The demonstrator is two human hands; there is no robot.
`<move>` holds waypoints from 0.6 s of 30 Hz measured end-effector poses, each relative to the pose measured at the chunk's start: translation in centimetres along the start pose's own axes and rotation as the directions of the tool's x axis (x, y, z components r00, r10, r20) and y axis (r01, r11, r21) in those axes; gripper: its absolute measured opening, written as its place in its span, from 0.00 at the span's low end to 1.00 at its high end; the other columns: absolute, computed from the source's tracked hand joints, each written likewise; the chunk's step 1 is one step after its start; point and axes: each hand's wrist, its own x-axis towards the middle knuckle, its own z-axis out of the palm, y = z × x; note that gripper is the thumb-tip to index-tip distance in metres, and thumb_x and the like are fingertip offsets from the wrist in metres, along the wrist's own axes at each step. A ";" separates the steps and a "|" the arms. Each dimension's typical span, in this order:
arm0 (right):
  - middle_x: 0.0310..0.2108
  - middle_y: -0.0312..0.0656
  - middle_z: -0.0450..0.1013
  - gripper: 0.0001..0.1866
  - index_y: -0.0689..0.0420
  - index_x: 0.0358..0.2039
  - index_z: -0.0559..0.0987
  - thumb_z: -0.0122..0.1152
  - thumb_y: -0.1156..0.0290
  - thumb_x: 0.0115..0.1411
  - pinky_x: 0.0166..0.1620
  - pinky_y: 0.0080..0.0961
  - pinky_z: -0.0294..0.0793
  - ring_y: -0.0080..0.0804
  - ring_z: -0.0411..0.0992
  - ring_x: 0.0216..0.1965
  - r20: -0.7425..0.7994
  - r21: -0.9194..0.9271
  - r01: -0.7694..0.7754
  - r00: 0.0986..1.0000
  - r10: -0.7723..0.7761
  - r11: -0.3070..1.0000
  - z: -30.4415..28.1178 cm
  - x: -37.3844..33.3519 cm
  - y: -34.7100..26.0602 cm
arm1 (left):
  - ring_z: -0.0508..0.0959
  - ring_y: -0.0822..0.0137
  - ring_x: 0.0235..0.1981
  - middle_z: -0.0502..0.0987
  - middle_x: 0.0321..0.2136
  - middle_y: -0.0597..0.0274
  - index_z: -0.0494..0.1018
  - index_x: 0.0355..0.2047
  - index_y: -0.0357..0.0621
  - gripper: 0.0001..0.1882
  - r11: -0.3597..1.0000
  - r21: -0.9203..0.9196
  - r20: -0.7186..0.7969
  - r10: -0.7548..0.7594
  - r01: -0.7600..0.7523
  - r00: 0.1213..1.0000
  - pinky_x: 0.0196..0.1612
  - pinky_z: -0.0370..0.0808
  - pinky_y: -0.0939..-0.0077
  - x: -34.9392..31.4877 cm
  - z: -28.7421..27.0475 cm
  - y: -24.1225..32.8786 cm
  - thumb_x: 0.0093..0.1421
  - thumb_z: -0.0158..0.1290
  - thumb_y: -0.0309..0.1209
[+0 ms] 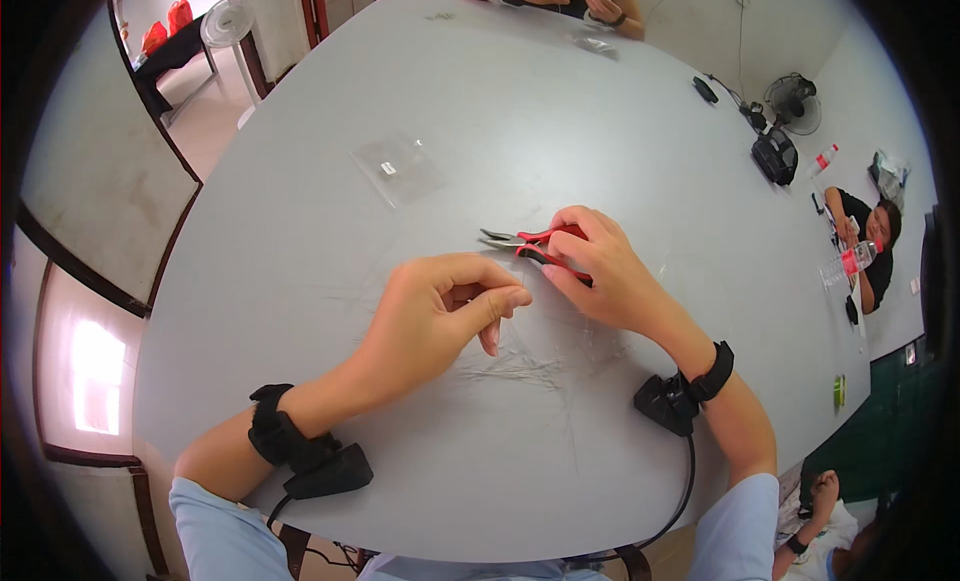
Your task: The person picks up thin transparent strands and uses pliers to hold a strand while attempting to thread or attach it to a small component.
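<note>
Light-blue sleeves, black wrist straps point(272, 433) with cabled black boxes.

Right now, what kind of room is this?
Probably a meeting room or plain workroom used for handwork. A large grey table fills it, other people sit at its far side, and a standing fan is on the floor. The right hand holds red-handled pliers.

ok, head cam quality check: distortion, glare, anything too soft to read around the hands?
Head view: strong fisheye, the grey table edges bow and the corners vignette black. A window at far left is blown out. Lighting over the table is soft, with only faint shadows. The left hand, right hand and red-handled pliers are sharp; the thin strands on the tabletop barely resolve.
</note>
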 end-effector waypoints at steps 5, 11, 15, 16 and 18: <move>0.36 0.40 0.65 0.06 0.60 0.25 0.68 0.55 0.74 0.54 0.36 0.26 0.63 0.29 0.62 0.32 0.145 0.426 -0.267 0.963 0.226 0.864 -2.7 0.0 -0.2 | 0.71 0.78 0.19 0.72 0.19 0.65 0.76 0.30 0.31 0.08 0.993 -0.109 0.038 -0.044 0.048 0.998 0.25 0.74 0.82 0.3 -0.3 0.4 0.59 0.51 0.26; 0.33 0.36 0.70 0.12 0.59 0.16 0.67 0.55 0.73 0.54 0.30 0.18 0.57 0.20 0.58 0.26 0.205 0.614 -0.303 0.953 0.224 0.729 -5.4 -1.0 -1.0 | 0.72 0.78 0.17 0.71 0.16 0.66 0.76 0.29 0.32 0.08 0.979 -0.157 0.084 -0.119 0.131 0.989 0.24 0.72 0.84 0.5 -0.3 0.6 0.59 0.52 0.27; 0.33 0.36 0.71 0.11 0.60 0.16 0.68 0.56 0.73 0.53 0.30 0.18 0.58 0.20 0.59 0.26 0.259 0.618 -0.324 0.944 0.203 0.716 -5.8 -1.4 -1.6 | 0.72 0.77 0.16 0.71 0.15 0.66 0.76 0.29 0.32 0.09 0.974 -0.149 0.123 -0.151 0.168 0.981 0.23 0.71 0.85 0.4 0.0 1.0 0.58 0.52 0.28; 0.33 0.36 0.71 0.11 0.60 0.16 0.69 0.56 0.73 0.52 0.29 0.18 0.58 0.20 0.59 0.26 0.259 0.633 -0.300 0.951 0.170 0.714 -5.8 -1.5 -1.6 | 0.72 0.77 0.16 0.71 0.15 0.66 0.76 0.29 0.32 0.09 0.973 -0.145 0.131 -0.161 0.180 0.978 0.23 0.71 0.84 0.4 0.1 1.0 0.58 0.52 0.28; 0.33 0.37 0.72 0.11 0.61 0.15 0.68 0.56 0.73 0.52 0.29 0.18 0.57 0.19 0.59 0.25 0.271 0.624 -0.308 0.947 0.171 0.719 -5.8 -1.6 -1.5 | 0.72 0.77 0.16 0.71 0.15 0.66 0.76 0.29 0.32 0.09 0.970 -0.157 0.145 -0.166 0.188 0.975 0.23 0.71 0.84 0.3 0.1 1.0 0.58 0.52 0.28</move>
